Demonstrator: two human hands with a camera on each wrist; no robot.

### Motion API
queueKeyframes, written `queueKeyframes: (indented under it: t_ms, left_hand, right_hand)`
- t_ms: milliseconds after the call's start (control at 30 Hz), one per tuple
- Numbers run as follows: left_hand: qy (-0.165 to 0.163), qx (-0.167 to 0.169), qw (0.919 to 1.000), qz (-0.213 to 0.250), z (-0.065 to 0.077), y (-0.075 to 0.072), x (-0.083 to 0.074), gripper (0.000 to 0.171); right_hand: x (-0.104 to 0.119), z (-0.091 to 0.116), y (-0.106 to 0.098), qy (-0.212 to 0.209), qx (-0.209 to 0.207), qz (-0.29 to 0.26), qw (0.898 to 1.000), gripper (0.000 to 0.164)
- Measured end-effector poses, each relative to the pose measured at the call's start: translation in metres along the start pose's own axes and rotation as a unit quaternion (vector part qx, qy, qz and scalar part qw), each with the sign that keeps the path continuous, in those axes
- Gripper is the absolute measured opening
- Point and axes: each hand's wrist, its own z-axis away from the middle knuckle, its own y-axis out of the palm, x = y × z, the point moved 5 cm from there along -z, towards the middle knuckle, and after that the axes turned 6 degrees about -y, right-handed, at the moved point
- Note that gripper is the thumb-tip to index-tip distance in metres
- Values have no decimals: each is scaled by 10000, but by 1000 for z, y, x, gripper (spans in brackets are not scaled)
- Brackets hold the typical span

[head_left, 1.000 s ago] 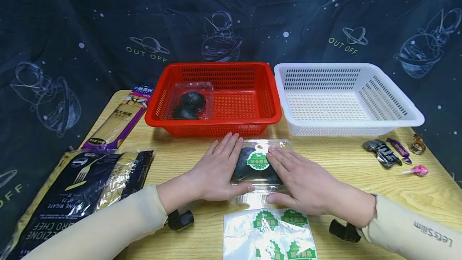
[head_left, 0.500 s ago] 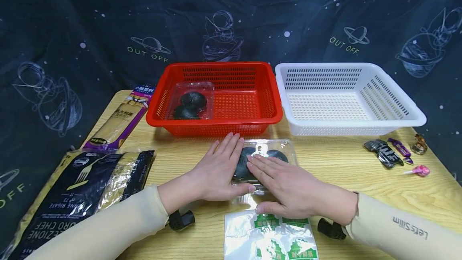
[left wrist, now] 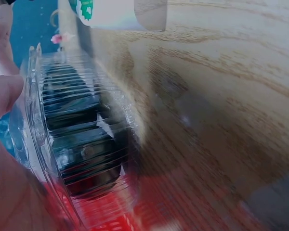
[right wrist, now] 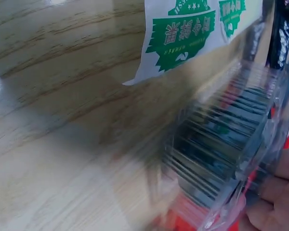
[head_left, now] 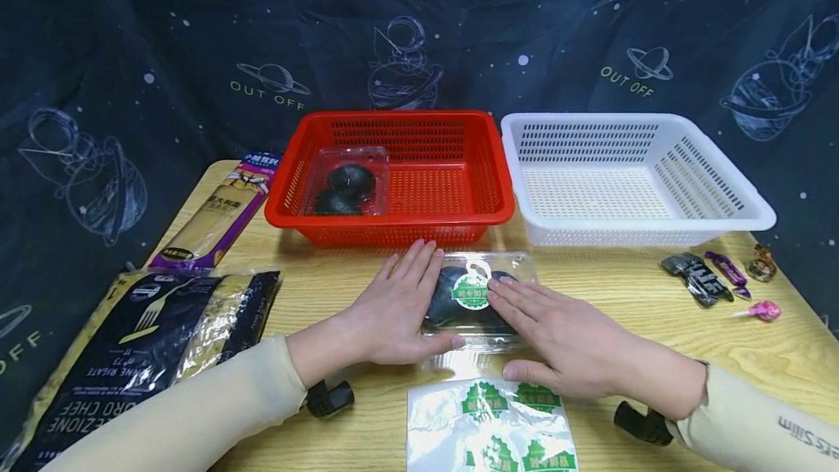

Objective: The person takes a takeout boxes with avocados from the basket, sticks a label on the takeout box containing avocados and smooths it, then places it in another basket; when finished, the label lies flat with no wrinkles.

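Between the two hands lies a closed clear plastic fruit box point(head_left: 521, 265) holding dark round fruits point(head_left: 447, 299). A green and white sticker point(head_left: 469, 291) sits on its lid. My left hand point(head_left: 396, 312) rests flat along the box's left side, fingers straight. With straight fingers, my right hand point(head_left: 570, 337) touches the lid at the sticker's right edge and covers the box's right part. The left wrist view shows the ribbed side of the box point(left wrist: 82, 130) beside the thumb. Nearer the body lies a sheet of the same stickers point(head_left: 432, 421).
Behind the box stand a red basket point(head_left: 393, 223) with another fruit box point(head_left: 376, 159) inside and a white basket point(head_left: 636, 226). Pasta bags point(head_left: 151, 355) and [a purple pasta pack] lie left. Wrapped candies point(head_left: 698, 279) and a lollipop point(head_left: 763, 310) lie right.
My right hand swept left over the sticker, hiding it, then slid back right and uncovered it. The left hand and the box have stayed in place.
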Motion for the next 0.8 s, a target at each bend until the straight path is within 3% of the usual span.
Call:
queueKeyframes:
  t_ms: [133, 267, 500, 800]
  left_hand:
    - [15, 21, 10000, -10, -1, -1, -1, 110]
    - [-21, 75, 10000, -29, -1, 0, 0, 110]
    - [100, -56, 9999, -33, -2, 1, -1, 108]
    - [47, -31, 10000, -40, 0, 1, -1, 109]
  right_hand:
    - [-3, -3, -3, 116, -79, -130, 9998, 78]
    - [-4, -19, -3, 217, -84, -322, 9992, 81]
    - [3, -40, 8, 732, 380, -327, 9961, 91]
    - [23, -51, 11, 763, 752, -460, 9932, 98]
